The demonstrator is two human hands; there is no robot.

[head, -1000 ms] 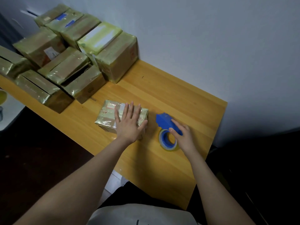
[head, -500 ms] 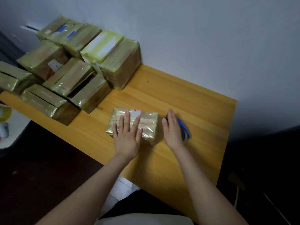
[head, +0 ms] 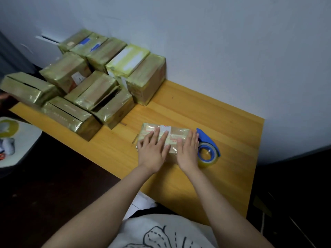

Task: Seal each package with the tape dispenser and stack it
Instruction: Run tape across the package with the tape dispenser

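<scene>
A small flat package (head: 177, 131), wrapped in shiny tape with a white label, lies on the wooden table (head: 223, 122) in front of me. My left hand (head: 152, 151) rests flat on its left half, fingers spread. My right hand (head: 188, 151) lies flat on its right end, fingers together. Neither hand grips anything. The blue tape dispenser (head: 207, 147) with its clear roll lies on the table just right of my right hand, untouched.
A pile of several taped cardboard boxes (head: 100, 81) fills the table's far left against the grey wall. Some are stacked two high. The table's right edge is close behind the dispenser. A white surface with small items (head: 10, 140) sits lower left.
My right hand let go of the tape dispenser and moved left onto the package's right end. The left hand stayed flat on the package.
</scene>
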